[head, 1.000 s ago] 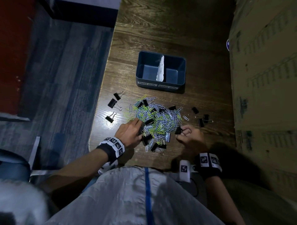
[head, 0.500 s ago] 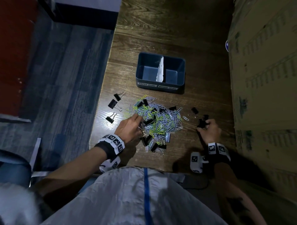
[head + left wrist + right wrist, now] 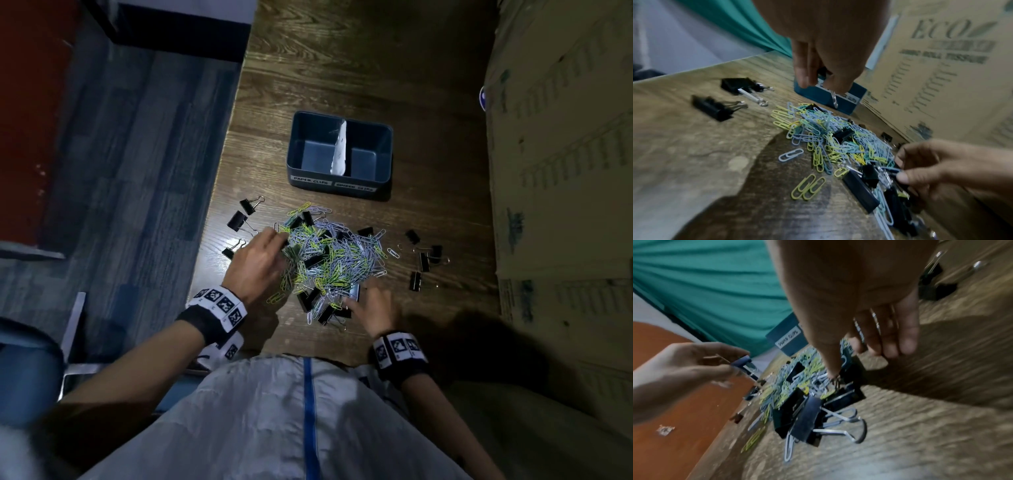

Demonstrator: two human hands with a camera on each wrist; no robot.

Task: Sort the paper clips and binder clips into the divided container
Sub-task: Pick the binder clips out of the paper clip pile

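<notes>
A heap of blue, yellow and green paper clips (image 3: 337,257) mixed with black binder clips lies on the wooden table (image 3: 342,75). Beyond it stands the blue container (image 3: 385,164), split by a white divider (image 3: 339,147); its left half is labelled for paper clips, its right for binder clips, and both look empty. My left hand (image 3: 274,240) hovers over the heap's left edge and pinches a binder clip (image 3: 742,361) whose wire handle (image 3: 834,99) hangs down. My right hand (image 3: 356,298) reaches into the heap's near edge, its straight fingers (image 3: 831,369) touching clips there.
Three binder clips (image 3: 238,219) lie apart near the table's left edge. Several more (image 3: 423,262) lie to the right of the heap. A tall cardboard box (image 3: 565,171) walls off the right side. The floor drops away at the left.
My right hand went out to the loose binder clips on the right, then came back to the heap's near edge. My left hand moved forward along the heap's left side.
</notes>
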